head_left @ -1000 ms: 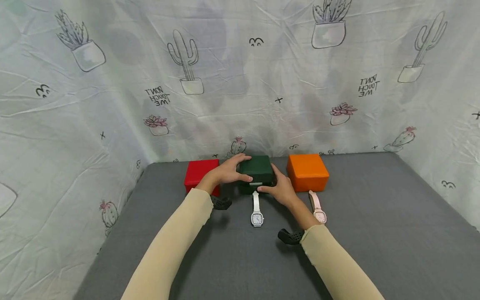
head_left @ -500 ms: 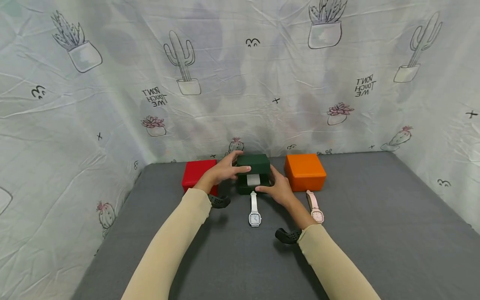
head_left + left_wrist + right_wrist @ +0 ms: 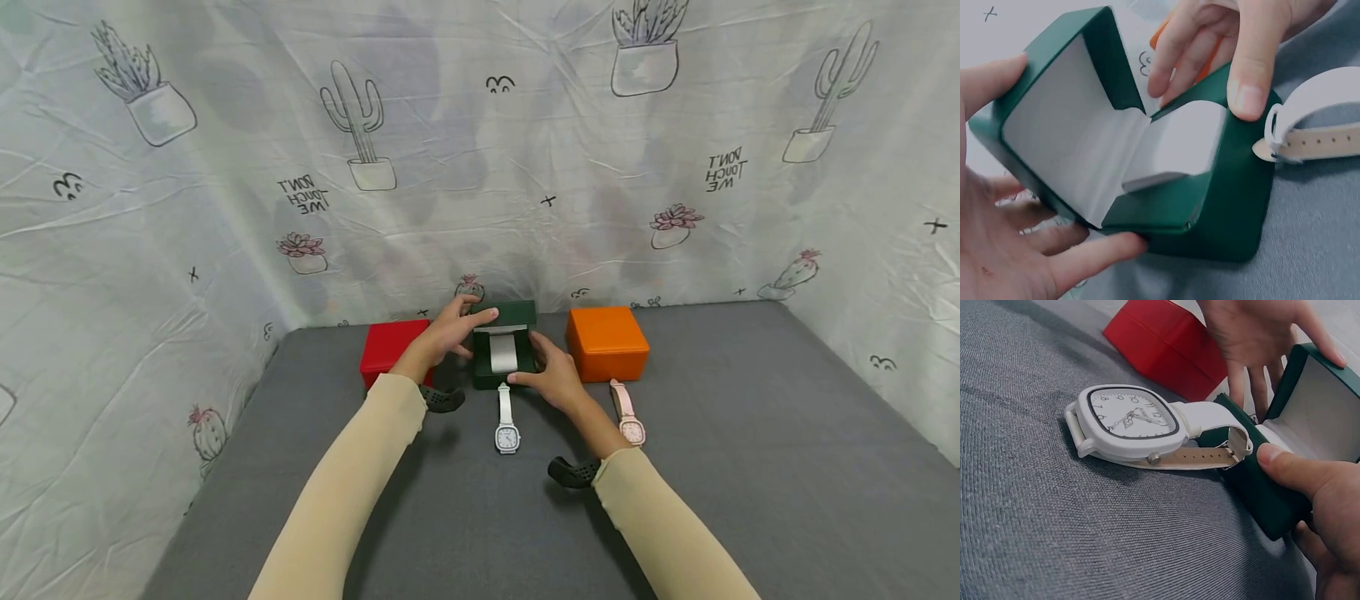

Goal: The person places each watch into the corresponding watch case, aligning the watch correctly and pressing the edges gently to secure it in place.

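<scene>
A dark green watch box (image 3: 516, 313) stands at the back middle of the table, its lid raised, with a pale lining and a white cushion (image 3: 1179, 137) inside. My left hand (image 3: 444, 333) holds the lid, thumb on its rim and other fingers spread along the box's side. Gripping the base is my right hand (image 3: 558, 379), its thumb on the front wall and fingers at the right side. A white wristwatch (image 3: 1132, 419) with a square-rounded dial lies face up before the box, its buckled strap reaching the front wall.
On the left stands a closed red box (image 3: 392, 343), partly behind my left wrist. A closed orange box (image 3: 609, 343) is on the right, with a pink wristwatch (image 3: 632, 429) in front. A cactus-printed cloth (image 3: 450, 208) hangs behind the grey table (image 3: 480, 525).
The green lid has swung up and back from closed to raised, uncovering the white cushion. My left hand has moved up and back with it; my right hand stays at the base.
</scene>
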Demonstrator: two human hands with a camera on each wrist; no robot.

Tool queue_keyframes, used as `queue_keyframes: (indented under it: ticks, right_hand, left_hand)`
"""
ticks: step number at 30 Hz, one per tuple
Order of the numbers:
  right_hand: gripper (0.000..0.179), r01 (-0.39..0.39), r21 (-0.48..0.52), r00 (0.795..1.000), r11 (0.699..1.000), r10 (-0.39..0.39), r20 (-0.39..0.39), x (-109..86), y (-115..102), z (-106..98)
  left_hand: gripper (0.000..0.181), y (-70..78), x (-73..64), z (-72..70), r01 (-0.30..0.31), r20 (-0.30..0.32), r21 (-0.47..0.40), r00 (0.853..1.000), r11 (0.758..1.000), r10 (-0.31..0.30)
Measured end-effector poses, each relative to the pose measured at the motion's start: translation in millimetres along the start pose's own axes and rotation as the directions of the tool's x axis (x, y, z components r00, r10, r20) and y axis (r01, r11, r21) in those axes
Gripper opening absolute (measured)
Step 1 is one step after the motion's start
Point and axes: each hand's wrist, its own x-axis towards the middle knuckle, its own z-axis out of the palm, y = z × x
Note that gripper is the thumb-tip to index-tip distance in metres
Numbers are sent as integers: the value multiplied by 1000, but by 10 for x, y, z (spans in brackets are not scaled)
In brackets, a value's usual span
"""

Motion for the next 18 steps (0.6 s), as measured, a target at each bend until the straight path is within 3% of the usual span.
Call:
queue_keyframes:
  ticks: [9,18]
  right_hand:
    - [86,-9,14,1000,1000,9,-10,-1,11,-7]
    - [84,-3,16,1000,1000,3,-7,22,35,0]
  left_hand:
    - [109,87,86,14,75,-62,14,995,997,-74]
    - [109,172,217,49,146,-115,36,983,989,-141]
